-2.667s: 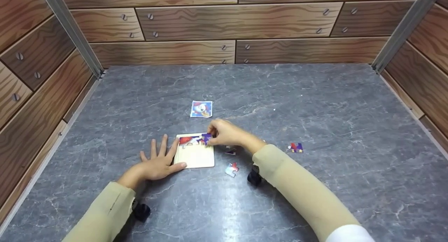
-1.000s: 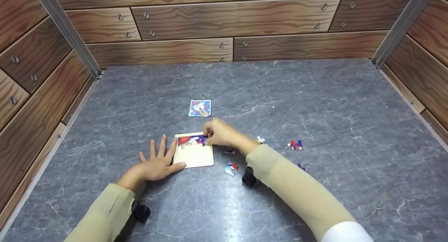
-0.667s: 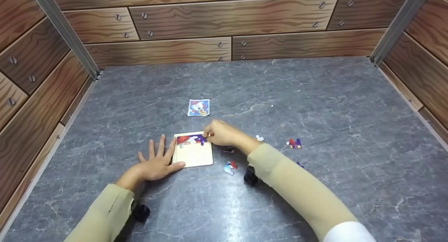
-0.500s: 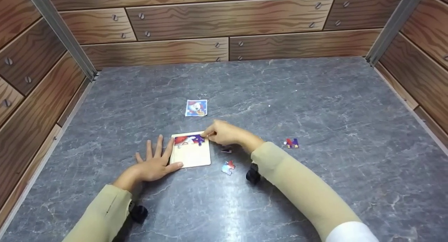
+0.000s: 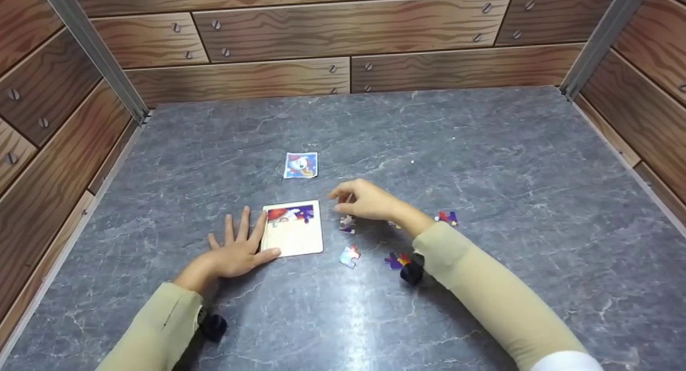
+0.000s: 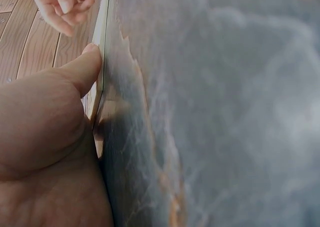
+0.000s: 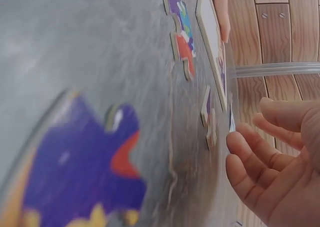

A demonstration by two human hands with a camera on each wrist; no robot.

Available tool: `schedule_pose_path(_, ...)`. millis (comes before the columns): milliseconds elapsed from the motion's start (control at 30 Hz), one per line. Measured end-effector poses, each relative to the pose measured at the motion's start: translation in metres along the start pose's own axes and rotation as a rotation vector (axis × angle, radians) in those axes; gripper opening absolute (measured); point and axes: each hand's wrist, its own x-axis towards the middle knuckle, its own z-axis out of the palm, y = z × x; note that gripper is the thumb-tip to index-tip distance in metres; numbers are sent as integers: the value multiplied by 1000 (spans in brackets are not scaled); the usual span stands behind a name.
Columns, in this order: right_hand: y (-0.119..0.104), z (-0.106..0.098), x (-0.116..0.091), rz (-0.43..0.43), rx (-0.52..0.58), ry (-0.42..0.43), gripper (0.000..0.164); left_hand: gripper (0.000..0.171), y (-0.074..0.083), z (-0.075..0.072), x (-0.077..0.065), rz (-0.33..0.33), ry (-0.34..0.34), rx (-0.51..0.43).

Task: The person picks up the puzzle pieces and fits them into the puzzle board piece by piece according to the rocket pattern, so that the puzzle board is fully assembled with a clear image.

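A cream puzzle board (image 5: 296,239) lies on the table with joined jigsaw pieces (image 5: 290,214), red, white and purple, along its far edge. My left hand (image 5: 236,257) lies flat beside it, fingers spread. Its thumb (image 6: 85,67) rests at the board's near left corner and the forefinger along its left side. To the right of the board, my right hand (image 5: 370,200) is raised with loosely bent fingers, nothing between them. Below its fingertips lies a dark jigsaw piece (image 5: 347,224). A pale blue and red piece (image 5: 350,256) lies closer to me.
A purple and yellow jigsaw piece (image 5: 395,261) lies near the right wrist camera (image 5: 412,269). Another, red and purple (image 5: 447,217), is partly behind the right sleeve. Beyond the board lies a small picture card (image 5: 300,165). Wood-patterned walls (image 5: 348,36) enclose the table.
My right hand has let go of the purple jigsaw piece at the board's far right corner and moved right, off the board. My left hand has kept its place at the board.
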Motion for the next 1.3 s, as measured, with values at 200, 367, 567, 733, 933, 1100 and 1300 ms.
schedule_pose_path(200, -3, -5, -15, 33, 46, -3, 33, 91, 0, 1, 0, -7, -8, -6)
schedule_pose_path(367, -3, -5, -27, 33, 55, 5, 34, 91, 1, -1, 0, -11, -14, -2)
schedule_pose_path(567, 0, -4, -37, 62, 92, 45, 34, 91, 3, -3, -1, -9, -6, 6)
schedule_pose_path(733, 4, 0, -42, 133, 183, 58, 29, 91, 3, -3, -2, -8, -5, 3)
schedule_pose_path(933, 7, 4, -42, 198, 158, 67, 27, 92, 3, -3, -1, -12, -9, 10)
schedule_pose_path(1100, 9, 6, -40, 134, 71, 76, 27, 92, 2, -3, -1, -9, -12, 3)
schedule_pose_path(1300, 10, 8, -36, 99, 3, 68, 30, 91, 1, -2, -1, -6, -20, -7)
